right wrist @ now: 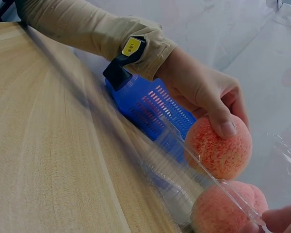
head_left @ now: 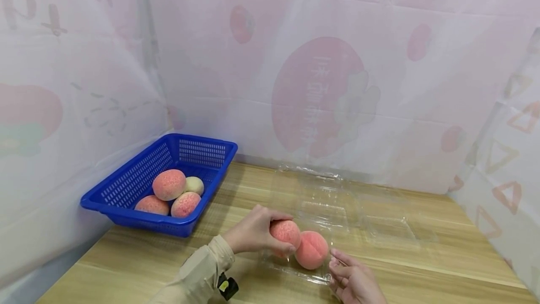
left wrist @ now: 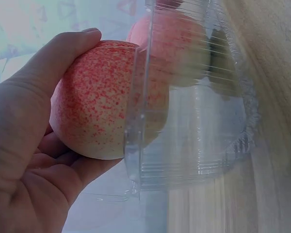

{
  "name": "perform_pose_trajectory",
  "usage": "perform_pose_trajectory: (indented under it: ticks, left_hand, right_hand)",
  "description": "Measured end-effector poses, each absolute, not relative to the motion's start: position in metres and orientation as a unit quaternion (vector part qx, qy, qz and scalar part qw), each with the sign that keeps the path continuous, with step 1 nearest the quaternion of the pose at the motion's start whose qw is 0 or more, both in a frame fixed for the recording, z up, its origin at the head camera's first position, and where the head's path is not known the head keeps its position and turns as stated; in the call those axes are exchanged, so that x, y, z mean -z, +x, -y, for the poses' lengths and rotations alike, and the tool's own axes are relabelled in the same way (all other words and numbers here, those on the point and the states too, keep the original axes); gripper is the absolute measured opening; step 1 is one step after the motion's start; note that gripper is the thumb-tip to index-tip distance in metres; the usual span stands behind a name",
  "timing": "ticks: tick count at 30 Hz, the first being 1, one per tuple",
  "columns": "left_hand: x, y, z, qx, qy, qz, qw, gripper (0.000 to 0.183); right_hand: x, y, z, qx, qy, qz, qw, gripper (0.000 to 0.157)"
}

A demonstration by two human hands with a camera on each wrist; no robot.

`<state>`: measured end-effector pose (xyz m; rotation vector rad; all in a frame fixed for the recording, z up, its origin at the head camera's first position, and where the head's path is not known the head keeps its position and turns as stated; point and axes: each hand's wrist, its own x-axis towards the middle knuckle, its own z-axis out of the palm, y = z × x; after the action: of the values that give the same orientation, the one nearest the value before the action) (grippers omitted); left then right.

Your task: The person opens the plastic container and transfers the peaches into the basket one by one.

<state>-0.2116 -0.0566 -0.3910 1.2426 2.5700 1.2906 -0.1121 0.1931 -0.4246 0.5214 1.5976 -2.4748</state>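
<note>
My left hand (head_left: 253,231) grips a speckled pink peach (left wrist: 99,104), thumb on one side and fingers on the other. The peach is partly inside the rim of a clear plastic clamshell box (head_left: 295,273) on the table. Beside it, in the box, sits a second, pinker peach (head_left: 311,250). My right hand (head_left: 354,278) is at the box's right edge; in the right wrist view its fingertips (right wrist: 281,218) pinch the rim. The box's lid lies open toward the back.
A blue plastic basket (head_left: 94,203) at the left holds several more peaches (head_left: 168,185). Another clear plastic box (head_left: 390,229) lies to the right on the wooden table (head_left: 460,266). Printed cloth walls (head_left: 202,69) rise at the back and sides.
</note>
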Motion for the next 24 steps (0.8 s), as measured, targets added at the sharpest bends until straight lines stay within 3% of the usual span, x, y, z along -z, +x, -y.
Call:
perform_pose_trajectory:
  ticks: [10, 20, 24]
  left_hand:
    - [0.389, -0.212, 0.059, -0.430, 0.408, -0.805, -0.005, 0.055]
    - [0.380, -0.208, 0.059, -0.435, 0.412, -0.801, -0.013, 0.053]
    - [0.378, -0.208, 0.060, -0.441, 0.407, -0.799, -0.015, 0.055]
  right_hand:
    - [0.427, -0.113, -0.192, 0.822, 0.171, -0.537, 0.082, 0.034]
    - [0.425, -0.114, -0.191, 0.819, 0.170, -0.542, 0.083, 0.048]
    - [0.424, -0.114, -0.190, 0.818, 0.179, -0.542, 0.074, 0.044]
